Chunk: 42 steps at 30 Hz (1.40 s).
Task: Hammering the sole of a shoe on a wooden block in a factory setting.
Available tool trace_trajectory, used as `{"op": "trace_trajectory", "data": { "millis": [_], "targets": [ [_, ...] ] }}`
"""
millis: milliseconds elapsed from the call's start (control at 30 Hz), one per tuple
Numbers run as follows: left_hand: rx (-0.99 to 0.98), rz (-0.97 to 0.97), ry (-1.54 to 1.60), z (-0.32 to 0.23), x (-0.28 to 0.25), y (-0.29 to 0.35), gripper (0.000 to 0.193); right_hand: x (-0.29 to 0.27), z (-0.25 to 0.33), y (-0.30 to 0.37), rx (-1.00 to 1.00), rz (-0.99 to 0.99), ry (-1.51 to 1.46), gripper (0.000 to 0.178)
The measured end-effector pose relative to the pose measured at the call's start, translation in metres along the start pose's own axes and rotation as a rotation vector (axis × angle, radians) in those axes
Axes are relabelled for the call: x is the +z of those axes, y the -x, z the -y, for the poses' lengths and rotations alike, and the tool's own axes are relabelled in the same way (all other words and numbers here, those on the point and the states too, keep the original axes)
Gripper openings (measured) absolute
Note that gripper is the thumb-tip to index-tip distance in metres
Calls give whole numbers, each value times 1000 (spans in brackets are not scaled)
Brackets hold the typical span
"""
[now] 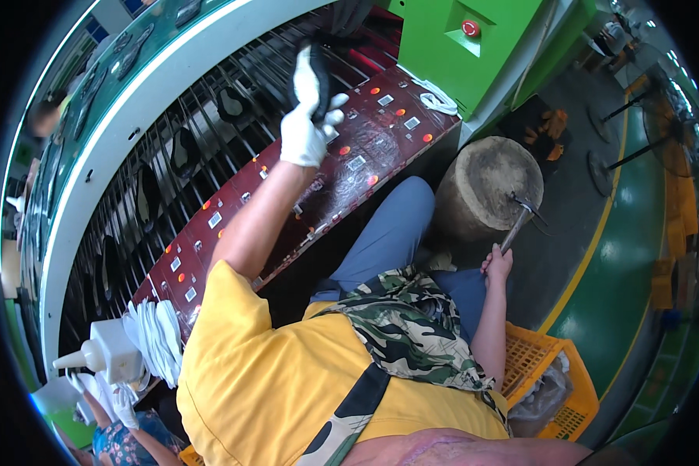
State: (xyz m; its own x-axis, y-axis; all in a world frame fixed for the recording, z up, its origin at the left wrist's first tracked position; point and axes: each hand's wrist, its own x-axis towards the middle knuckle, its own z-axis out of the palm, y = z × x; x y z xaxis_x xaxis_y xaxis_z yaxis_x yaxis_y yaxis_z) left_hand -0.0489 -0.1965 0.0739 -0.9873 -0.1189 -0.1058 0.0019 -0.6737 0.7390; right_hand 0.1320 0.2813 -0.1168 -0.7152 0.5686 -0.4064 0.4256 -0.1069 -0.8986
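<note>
Two hands in view. Left hand (301, 140), white-gloved: fingers closed on the near end of a black-and-white sole-shaped piece (309, 78). Piece is slightly blurred, held above the roller conveyor (260, 74), near the dark red ledge (334, 203). Right hand (498, 264), bare: wrapped around the handle of a tool (514, 230); its dark metal head is over the top of a round stump (478, 179), contact cannot be told. Several dark sole-shaped pieces (185, 151) lie apart on the conveyor. Green housing (431, 74), bearing a red button (471, 29), stands at the ledge's far end. White bottle (118, 351) and stacked white pieces (157, 338) sit near its left end. Yellow crate (524, 361) beside right forearm.
</note>
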Motion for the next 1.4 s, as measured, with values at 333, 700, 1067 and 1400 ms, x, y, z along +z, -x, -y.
{"op": "trace_trajectory", "data": {
  "millis": [333, 700, 1067, 1400],
  "targets": [
    [-91, -331, 5, 3, -77, -177, 67, 1, 6, 8, 24, 12, 21, 15],
    [-66, -220, -210, 29, -79, -153, 54, 27, 6, 15, -6, -63, 52, 15],
    [203, -54, -757, 48, -53, -117, 32, 6, 25, 5, -58, -102, 365, 23],
    [288, -38, -959, 63, -48, -123, 29, -16, 20, 6, 134, 263, -414, 19]
  ]
}}
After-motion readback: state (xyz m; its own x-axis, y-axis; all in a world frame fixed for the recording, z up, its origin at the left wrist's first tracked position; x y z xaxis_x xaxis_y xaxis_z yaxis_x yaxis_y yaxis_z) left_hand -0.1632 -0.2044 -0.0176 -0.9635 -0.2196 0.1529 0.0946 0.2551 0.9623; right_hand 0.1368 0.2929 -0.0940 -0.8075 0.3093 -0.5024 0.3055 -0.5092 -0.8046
